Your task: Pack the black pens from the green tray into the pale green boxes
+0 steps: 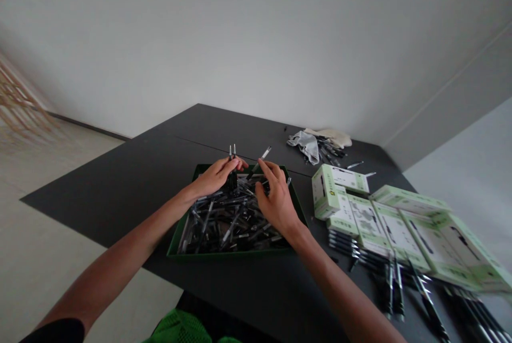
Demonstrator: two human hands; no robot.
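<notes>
A shallow green tray (180,233) full of loose black and silver pens sits on a dark table (132,172). My left hand (216,175) hovers over the tray's far edge, fingers closed round a small upright bunch of pens (231,157). My right hand (276,196) is over the tray's right half, pinching a single pen (261,158) that points up and away.
Several pale green pen boxes (396,215) lie in a row on the right, with loose pens (400,279) spread in front of them. A grey cloth and more pens (316,143) lie at the table's far side. White walls stand behind.
</notes>
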